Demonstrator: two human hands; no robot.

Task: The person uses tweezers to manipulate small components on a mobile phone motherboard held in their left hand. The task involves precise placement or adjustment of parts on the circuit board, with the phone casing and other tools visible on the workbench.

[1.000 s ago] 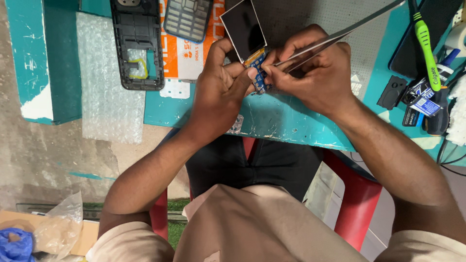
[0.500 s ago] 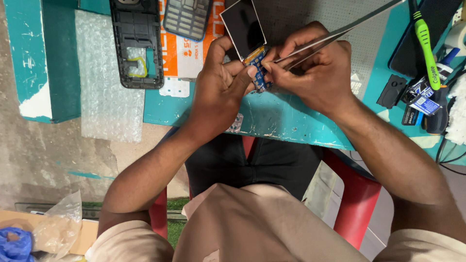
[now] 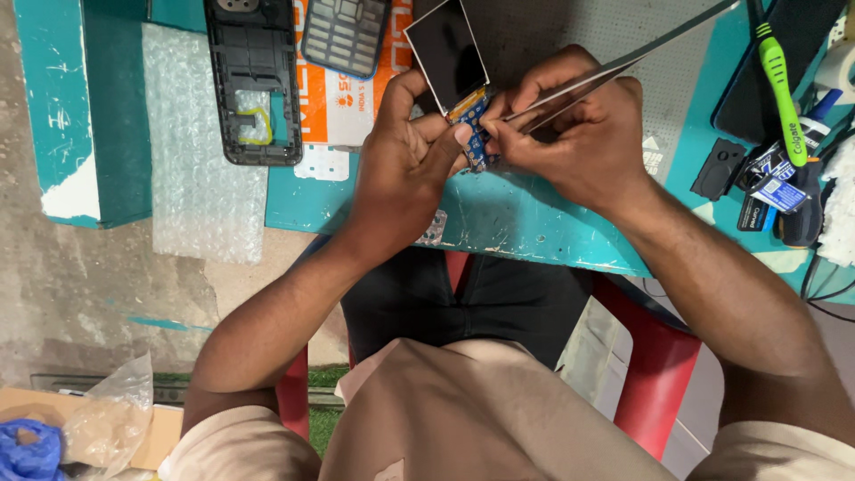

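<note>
Gripped near the bench's front edge, a small circuit board is pinched by the left hand while tweezers are clamped in the right hand; a slip could tear the attached display.

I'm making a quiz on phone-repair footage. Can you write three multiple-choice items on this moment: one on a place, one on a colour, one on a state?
1. Where does the phone back shell lie?
A. on the teal table, left of the hands
B. on the red chair
C. in the right hand

2. What colour is the toothbrush handle at the right?
A. blue
B. green
C. orange

3. What is the right hand doing?
A. resting open on the table
B. pinching metal tweezers
C. lifting the keypad

Key:
1 A: the black shell rests on the teal table beside the bubble wrap, left of the left hand.
2 B: its handle is bright green.
3 B: its fingers close on the tweezers, whose tips meet the small circuit board below the screen that the left hand holds.
</note>
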